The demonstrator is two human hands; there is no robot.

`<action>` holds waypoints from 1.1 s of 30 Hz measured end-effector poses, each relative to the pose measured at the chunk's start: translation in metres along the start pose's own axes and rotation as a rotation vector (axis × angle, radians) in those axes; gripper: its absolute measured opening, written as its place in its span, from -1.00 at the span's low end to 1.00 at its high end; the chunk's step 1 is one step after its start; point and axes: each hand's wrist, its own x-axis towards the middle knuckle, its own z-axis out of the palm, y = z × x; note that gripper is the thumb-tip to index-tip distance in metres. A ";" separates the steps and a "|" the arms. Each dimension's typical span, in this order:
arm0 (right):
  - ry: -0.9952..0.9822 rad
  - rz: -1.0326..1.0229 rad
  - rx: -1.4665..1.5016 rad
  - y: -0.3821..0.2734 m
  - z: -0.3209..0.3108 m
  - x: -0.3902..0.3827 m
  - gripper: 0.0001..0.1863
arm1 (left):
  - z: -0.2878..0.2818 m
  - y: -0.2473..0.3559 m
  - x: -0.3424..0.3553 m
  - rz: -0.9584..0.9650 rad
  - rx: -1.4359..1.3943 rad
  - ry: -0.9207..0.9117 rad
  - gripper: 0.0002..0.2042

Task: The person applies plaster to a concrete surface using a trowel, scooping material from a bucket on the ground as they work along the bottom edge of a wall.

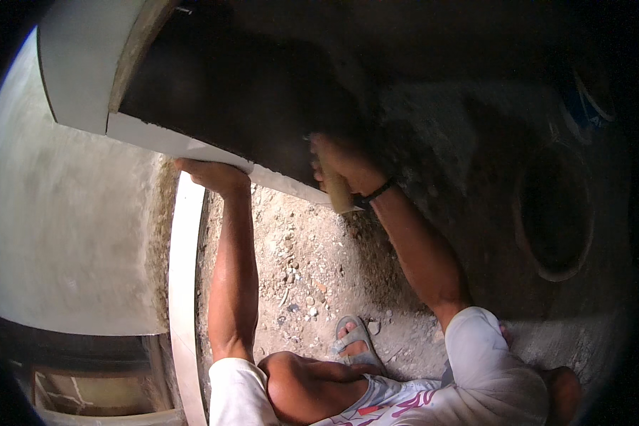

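A long white strip (149, 138) with a dark upper surface (213, 78) crosses the upper middle of the view. My left hand (216, 176) is closed against the white strip, its fingers along the lower edge. My right hand (344, 163) grips a tan, wooden-looking handle (339, 192) beside the right part of the strip; the rest of that tool is lost in shadow. A dark band circles my right wrist.
A pale plastered wall (71, 227) stands left, with a white vertical trim (182, 270) beside it. Rubble-strewn ground (291, 255) lies below, with my sandaled foot on it. A large oval basin or opening (552, 213) and a blue bucket (586, 103) are at the shadowed right.
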 end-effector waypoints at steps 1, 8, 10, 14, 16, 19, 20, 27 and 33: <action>-0.065 -0.067 -0.099 -0.018 0.024 -0.015 -0.71 | -0.003 0.003 0.000 -0.020 -0.045 0.021 -0.34; -0.078 -0.499 -0.837 -0.006 0.077 -0.080 -0.81 | 0.003 0.023 -0.006 -0.102 0.025 0.057 -0.39; 0.041 -0.784 -0.918 0.016 0.058 -0.068 -0.79 | 0.003 0.021 -0.007 -0.108 -0.021 0.041 -0.41; 0.121 -0.373 -0.581 0.050 -0.007 -0.040 -0.75 | 0.015 0.027 -0.015 -0.132 -0.173 0.139 -0.40; 0.095 -0.066 -0.418 0.067 -0.028 -0.037 -0.74 | 0.015 0.023 -0.012 -0.132 -0.226 0.145 -0.35; 0.175 -0.044 -0.463 0.141 -0.064 -0.046 -0.70 | 0.016 0.017 -0.008 -0.069 -0.307 0.130 -0.31; 0.273 0.014 -0.499 0.167 -0.091 -0.050 -0.67 | 0.025 0.024 -0.013 -0.050 -0.320 0.139 -0.31; 0.160 0.481 -0.214 0.130 -0.091 -0.174 -0.68 | 0.000 0.030 -0.001 -0.079 -0.167 0.122 -0.30; 0.303 0.686 -0.897 -0.117 -0.103 -0.237 -0.54 | 0.020 0.009 -0.022 -0.256 -0.132 0.077 -0.42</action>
